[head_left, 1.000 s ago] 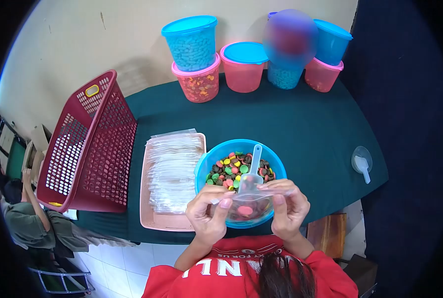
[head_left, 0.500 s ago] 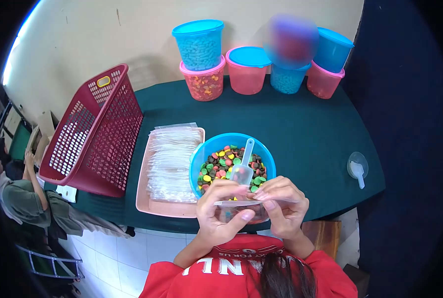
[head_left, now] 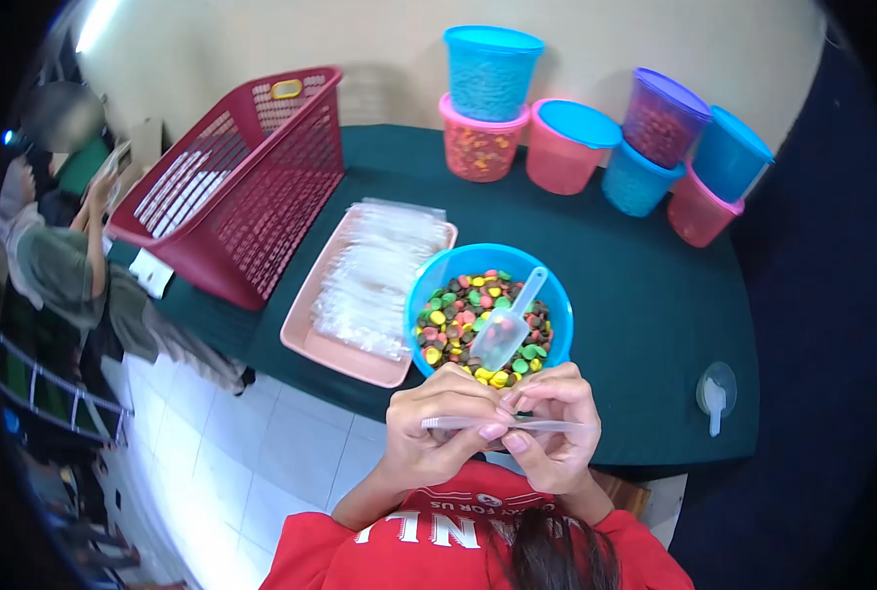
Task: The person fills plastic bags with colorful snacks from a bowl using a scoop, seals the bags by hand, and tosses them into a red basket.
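Note:
A clear plastic bag [head_left: 547, 426] is pinched along its top edge between both hands, just in front of the bowl. My left hand [head_left: 443, 423] grips its left part, with thumb and fingers together. On its right part, my right hand [head_left: 554, 423] closes close beside the left fingertips. What the bag contains is mostly hidden. Beyond the hands, the blue bowl [head_left: 559, 295] holds colourful round candies [head_left: 463, 305], with a translucent scoop [head_left: 502, 336] lying on them. Left of the bowl, a pink tray [head_left: 345, 364] carries a stack of clear bags [head_left: 380, 275].
A maroon basket [head_left: 281, 187] stands at the left. Lidded tubs line the wall side, including a purple one [head_left: 665, 118] and a pink one [head_left: 561, 147]. A small dish with a white scoop [head_left: 716, 401] lies at right. Another person [head_left: 65, 265] is at far left.
The view has turned, so the table items appear shifted and tilted. The bag is now seen more edge-on, and my hands have come closer together along its top.

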The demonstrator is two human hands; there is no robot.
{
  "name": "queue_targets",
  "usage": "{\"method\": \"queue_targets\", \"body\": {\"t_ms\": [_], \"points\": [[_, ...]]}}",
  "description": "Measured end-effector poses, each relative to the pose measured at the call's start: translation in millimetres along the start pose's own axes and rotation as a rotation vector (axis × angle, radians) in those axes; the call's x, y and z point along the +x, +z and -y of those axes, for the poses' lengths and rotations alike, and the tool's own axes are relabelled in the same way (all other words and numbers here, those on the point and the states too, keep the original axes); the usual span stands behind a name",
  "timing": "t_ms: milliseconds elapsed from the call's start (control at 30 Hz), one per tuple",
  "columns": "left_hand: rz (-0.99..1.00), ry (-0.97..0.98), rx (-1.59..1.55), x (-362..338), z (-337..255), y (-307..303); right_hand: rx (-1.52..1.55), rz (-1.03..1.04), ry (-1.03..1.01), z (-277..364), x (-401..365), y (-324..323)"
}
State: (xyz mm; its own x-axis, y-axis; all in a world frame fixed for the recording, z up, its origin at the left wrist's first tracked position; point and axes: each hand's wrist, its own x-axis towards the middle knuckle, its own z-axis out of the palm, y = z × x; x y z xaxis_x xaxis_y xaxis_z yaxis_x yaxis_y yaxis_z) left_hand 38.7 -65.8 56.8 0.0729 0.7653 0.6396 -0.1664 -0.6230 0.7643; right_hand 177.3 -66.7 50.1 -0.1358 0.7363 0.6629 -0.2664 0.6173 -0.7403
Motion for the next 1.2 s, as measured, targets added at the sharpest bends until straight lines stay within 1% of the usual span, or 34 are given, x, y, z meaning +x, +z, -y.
{"method": "queue_targets", "body": {"t_ms": [33, 100, 133, 167, 233, 267, 300, 333, 367, 433, 500, 533, 567, 600, 633, 667, 700, 767, 833, 900, 967, 1000, 1033, 1067, 1100, 1133, 1167, 1200], "points": [[0.005, 0.05, 0.074, -2.8, -4.5, -2.4, 0.023, 0.025, 0.014, -0.6, 0.2, 4.1], [-0.026, 0.059, 0.135, -7.9, -11.7, -8.1, 0.028, -0.003, -0.014, -1.9, 3.6, 13.8], [-0.035, 0.057, 0.108, -9.7, -14.7, -10.9, -0.034, 0.021, -0.022, 1.6, 8.2, 16.8], [-0.041, 0.058, 0.081, -10.8, -18.3, -15.8, -0.006, 0.042, -0.017, -2.5, 9.5, 20.9], [-0.038, 0.058, 0.15, -13.3, -24.8, -31.3, -0.066, 0.038, -0.199, -12.3, 12.4, 33.2], [-0.064, 0.121, 0.242, -15.9, -25.1, -39.9, -0.019, -0.035, -0.172, -13.9, 12.2, 43.6], [-0.088, 0.182, 0.331, -18.6, -24.9, -48.6, -0.001, -0.024, -0.168, -18.3, 12.6, 50.8], [-0.162, 0.163, 0.349, -22.6, -25.0, -55.5, 0.018, 0.026, -0.164, -24.2, 12.9, 58.1], [-0.169, 0.16, 0.362, -26.6, -24.7, -65.3, 0.036, 0.073, -0.162, -30.3, 14.3, 65.8], [-0.308, 0.203, 0.343, -32.8, -23.2, -88.4, 0.065, 0.052, -0.143, -40.7, 20.8, 81.8], [-0.326, 0.222, 0.363, -36.4, -24.2, -114.6, 0.024, 0.163, -0.089, -48.7, 30.5, 97.8], [-0.312, 0.174, 0.308, -37.2, -25.8, -130.3, 0.03, 0.184, -0.034, -52.5, 35.9, 108.0], [-0.294, 0.123, 0.253, -37.5, -28.6, -148.4, 0.036, 0.18, -0.035, -55.8, 43.0, 117.5], [-0.199, 0.054, 0.242, -35.7, -36.1, -173.0, 0.065, 0.258, 0.035, -59.1, 51.7, 126.5], [-0.19, 0.056, 0.246, -34.8, -40.5, -195.7, 0.093, 0.337, 0.099, -64.9, 59.9, 136.1], [-0.111, 0.019, 0.282, -33.8, -43.6, -217.1, 0.071, 0.387, 0.091, -75.1, 64.1, 146.7], [-0.032, -0.02, 0.314, -33.1, -45.5, -237.5, 0.07, 0.38, 0.088, -84.2, 67.7, 161.3], [-0.026, -0.029, 0.33, -32.0, -45.8, -273.7, 0.032, 0.407, 0.074, -100.1, 72.4, 190.2], [-0.015, 0.024, 0.374, -25.2, -45.4, -305.9, 0.042, 0.4, 0.113, -112.7, 84.1, 215.3], [-0.04, 0.018, 0.408, -9.7, -56.3, -331.6, 0.009, 0.445, 0.084, -116.7, 105.3, 238.0], [-0.103, 0.039, 0.405, 8.8, -73.0, -360.1, -0.077, 0.496, 0.003, -107.7, 131.9, 258.4], [-0.12, 0.099, 0.471, 23.1, -85.6, -371.9, -0.114, 0.513, -0.042, -103.3, 147.7, 269.6], [-0.134, 0.159, 0.537, 40.1, -98.9, -384.3, -0.112, 0.464, -0.156, -106.7, 165.9, 283.5], [-0.107, 0.277, 0.638, 58.6, -109.8, -402.1, -0.115, 0.366, -0.32, -107.5, 189.9, 299.6], [-0.086, 0.368, 0.891, 80.5, -124.8, -415.6, -0.145, 0.438, -0.386, -104.4, 217.1, 305.5], [-0.218, 0.309, 0.969, 92.1, -135.0, -429.2, -0.172, 0.361, -0.426, -103.3, 237.5, 318.0], [-0.377, 0.264, 0.974, 107.2, -142.1, -434.3, -0.259, 0.325, -0.463, -100.5, 256.0, 327.5], [-0.454, 0.297, 0.891, 123.3, -144.6, -434.5, -0.257, 0.3, -0.457, -96.7, 272.2, 336.5]]}}
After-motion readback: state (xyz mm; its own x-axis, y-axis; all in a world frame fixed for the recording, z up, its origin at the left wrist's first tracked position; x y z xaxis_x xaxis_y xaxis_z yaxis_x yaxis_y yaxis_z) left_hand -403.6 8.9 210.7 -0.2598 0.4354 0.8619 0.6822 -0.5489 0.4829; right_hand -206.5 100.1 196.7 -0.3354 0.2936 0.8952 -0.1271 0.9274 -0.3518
